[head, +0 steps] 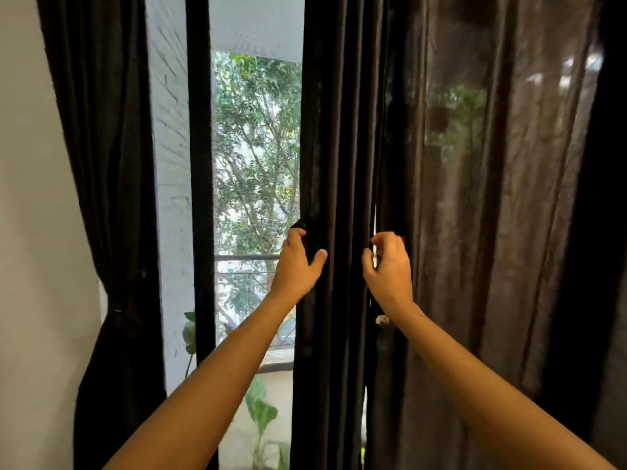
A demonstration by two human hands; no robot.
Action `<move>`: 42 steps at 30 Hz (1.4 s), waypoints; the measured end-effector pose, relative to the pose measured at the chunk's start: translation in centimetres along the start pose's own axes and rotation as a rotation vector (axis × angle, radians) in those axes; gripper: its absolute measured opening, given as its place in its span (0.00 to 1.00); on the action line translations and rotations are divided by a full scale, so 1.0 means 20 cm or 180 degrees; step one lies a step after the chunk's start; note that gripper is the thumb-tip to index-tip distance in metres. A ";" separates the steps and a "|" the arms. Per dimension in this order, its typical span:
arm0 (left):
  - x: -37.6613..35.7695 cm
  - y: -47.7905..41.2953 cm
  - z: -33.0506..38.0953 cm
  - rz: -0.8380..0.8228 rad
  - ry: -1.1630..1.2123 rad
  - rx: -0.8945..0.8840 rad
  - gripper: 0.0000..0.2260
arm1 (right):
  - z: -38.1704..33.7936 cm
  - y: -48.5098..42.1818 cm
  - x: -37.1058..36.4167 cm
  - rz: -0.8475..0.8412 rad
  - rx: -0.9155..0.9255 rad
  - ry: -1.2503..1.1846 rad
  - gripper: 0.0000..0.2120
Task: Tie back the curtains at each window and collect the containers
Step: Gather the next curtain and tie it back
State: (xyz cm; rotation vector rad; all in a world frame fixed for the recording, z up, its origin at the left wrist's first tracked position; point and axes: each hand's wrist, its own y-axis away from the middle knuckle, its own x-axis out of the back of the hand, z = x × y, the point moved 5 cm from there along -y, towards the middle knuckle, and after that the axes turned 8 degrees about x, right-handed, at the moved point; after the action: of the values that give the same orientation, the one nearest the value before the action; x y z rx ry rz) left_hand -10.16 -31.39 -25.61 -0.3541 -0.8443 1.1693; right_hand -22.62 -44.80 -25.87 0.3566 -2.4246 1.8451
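Note:
A dark brown curtain [339, 130] hangs in gathered folds in the middle of the window. My left hand [298, 262] grips its left edge at about mid-height. My right hand [388, 262] is beside the folds on the right, fingers curled at the edge of the sheerer spread curtain [492, 198]; whether it pinches cloth is unclear. At the far left another dark curtain [112, 164] is tied back low against the wall. No containers are in view.
A black window frame post [200, 164] stands left of the open glass, with trees and a balcony rail [247, 256] outside. A white wall [30, 232] is at the left. Green plant leaves [261, 412] show below.

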 end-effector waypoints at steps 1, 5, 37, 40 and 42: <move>-0.02 0.00 0.01 0.0029 0.0087 0.0133 0.22 | 0.03 -0.02 0.01 -0.0029 -0.0006 -0.0032 0.06; -0.09 -0.02 -0.02 0.0092 0.0343 0.0631 0.21 | 0.11 -0.11 0.00 -0.0171 -0.0039 -0.0239 0.10; 0.00 -0.05 0.03 0.1391 0.0032 0.0766 0.19 | -0.04 -0.03 -0.31 -0.0256 0.0096 -0.1213 0.29; 0.03 -0.03 0.05 0.1482 -0.0043 0.0629 0.11 | -0.07 -0.03 -0.32 -0.0097 -0.0033 -0.1230 0.17; 0.04 0.00 0.06 0.1524 0.0059 0.0529 0.10 | -0.10 -0.03 -0.31 -0.0048 -0.0095 -0.1249 0.17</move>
State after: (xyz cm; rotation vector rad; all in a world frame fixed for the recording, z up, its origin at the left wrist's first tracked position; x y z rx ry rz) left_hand -10.93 -30.98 -24.46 -0.4430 -0.6559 1.6663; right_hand -16.70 -42.23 -25.92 0.8007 -2.6745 1.8787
